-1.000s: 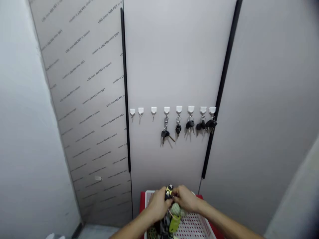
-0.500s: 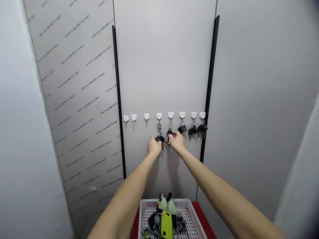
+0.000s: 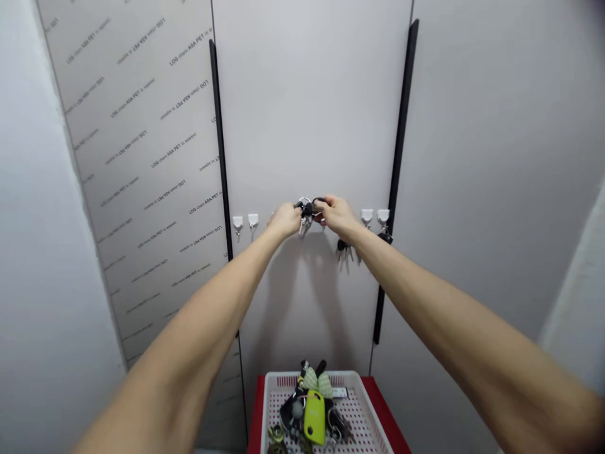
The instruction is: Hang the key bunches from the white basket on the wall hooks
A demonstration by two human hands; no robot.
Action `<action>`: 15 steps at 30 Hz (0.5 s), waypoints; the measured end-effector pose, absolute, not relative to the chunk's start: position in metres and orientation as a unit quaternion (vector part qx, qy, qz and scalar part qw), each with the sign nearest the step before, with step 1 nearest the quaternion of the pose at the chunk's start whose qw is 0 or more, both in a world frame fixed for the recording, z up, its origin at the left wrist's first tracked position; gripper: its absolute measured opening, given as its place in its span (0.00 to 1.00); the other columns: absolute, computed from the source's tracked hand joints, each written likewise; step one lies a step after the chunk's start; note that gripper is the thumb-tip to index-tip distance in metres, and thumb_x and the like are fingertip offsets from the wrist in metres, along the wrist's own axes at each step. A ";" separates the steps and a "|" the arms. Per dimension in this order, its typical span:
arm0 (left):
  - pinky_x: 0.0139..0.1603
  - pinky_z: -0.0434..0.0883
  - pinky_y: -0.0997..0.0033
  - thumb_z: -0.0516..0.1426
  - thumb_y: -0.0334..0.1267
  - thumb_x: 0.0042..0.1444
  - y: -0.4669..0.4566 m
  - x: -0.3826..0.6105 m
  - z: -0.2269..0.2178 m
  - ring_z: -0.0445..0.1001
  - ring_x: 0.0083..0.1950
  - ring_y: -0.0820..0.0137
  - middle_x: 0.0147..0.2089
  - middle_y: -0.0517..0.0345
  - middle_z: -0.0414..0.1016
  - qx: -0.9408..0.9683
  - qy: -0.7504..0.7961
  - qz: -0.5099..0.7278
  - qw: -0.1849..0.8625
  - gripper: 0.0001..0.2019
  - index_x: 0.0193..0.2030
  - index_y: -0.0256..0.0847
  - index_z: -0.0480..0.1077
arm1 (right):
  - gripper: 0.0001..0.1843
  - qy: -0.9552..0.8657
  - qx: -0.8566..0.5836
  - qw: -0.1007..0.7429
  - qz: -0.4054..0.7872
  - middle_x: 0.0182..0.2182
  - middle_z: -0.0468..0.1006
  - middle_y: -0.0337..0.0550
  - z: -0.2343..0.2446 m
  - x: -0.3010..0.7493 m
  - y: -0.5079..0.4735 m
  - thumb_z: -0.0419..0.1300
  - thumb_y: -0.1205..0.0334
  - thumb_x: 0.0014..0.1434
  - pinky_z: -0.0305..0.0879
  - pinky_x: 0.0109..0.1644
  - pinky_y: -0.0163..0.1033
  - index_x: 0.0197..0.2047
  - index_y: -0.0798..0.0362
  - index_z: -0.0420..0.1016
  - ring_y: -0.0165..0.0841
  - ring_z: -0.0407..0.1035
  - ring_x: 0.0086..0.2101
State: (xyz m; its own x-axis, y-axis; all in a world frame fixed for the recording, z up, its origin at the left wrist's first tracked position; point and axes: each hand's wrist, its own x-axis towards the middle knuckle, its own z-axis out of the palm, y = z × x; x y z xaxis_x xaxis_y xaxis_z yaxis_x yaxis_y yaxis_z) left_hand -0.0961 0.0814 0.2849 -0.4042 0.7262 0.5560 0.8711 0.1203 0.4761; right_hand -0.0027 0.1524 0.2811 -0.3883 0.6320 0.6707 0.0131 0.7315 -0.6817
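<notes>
Both my arms reach out to a row of white wall hooks (image 3: 237, 222) on a grey panel. My left hand (image 3: 284, 221) and my right hand (image 3: 332, 214) meet at hook height, both pinched on a bunch of keys (image 3: 306, 211) with a metal ring and a black fob. The hooks behind my hands are hidden. Another black key bunch (image 3: 343, 247) hangs just below my right wrist. Two bare hooks show to the left, and two hooks (image 3: 367, 216) to the right, one with a dark key bunch (image 3: 385, 236).
A white perforated basket (image 3: 363, 410) sits on a red surface (image 3: 258, 416) below, holding several keys, a lime-green fob (image 3: 314, 424) and a pale green bow. A film-covered panel (image 3: 142, 157) stands at the left, with black vertical strips (image 3: 399, 157) between panels.
My hands rose from the basket to the wall with the keys, first to below the hooks, now up at hook level. The view tilted up slightly.
</notes>
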 end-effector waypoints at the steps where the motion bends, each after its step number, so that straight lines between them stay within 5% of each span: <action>1: 0.29 0.61 0.76 0.42 0.36 0.47 0.078 -0.094 0.276 0.66 0.27 0.74 0.25 0.54 0.69 -0.558 -0.734 -0.379 0.081 0.13 0.30 0.34 0.65 | 0.10 -0.789 -0.202 0.495 0.304 0.21 0.67 0.39 0.272 0.002 0.148 0.45 0.62 0.45 0.56 0.22 0.28 0.26 0.58 0.64 0.22 0.60 0.19; 8: 0.23 0.61 0.78 0.40 0.34 0.47 0.052 -0.079 0.163 0.63 0.19 0.78 0.19 0.59 0.66 -0.610 -0.709 -0.345 -0.074 0.13 0.29 0.36 0.64 | 0.10 -0.891 -0.211 0.275 0.294 0.17 0.67 0.38 0.133 0.044 0.118 0.45 0.62 0.45 0.56 0.24 0.30 0.23 0.57 0.64 0.25 0.61 0.20; 15: 0.36 0.61 0.72 0.47 0.43 0.43 0.084 -0.089 0.195 0.64 0.39 0.70 0.39 0.55 0.66 -0.430 -0.768 -0.465 0.093 0.15 0.39 0.42 0.59 | 0.10 -0.860 -0.247 0.308 0.323 0.20 0.67 0.38 0.142 0.026 0.133 0.44 0.60 0.46 0.55 0.25 0.30 0.25 0.56 0.62 0.25 0.64 0.22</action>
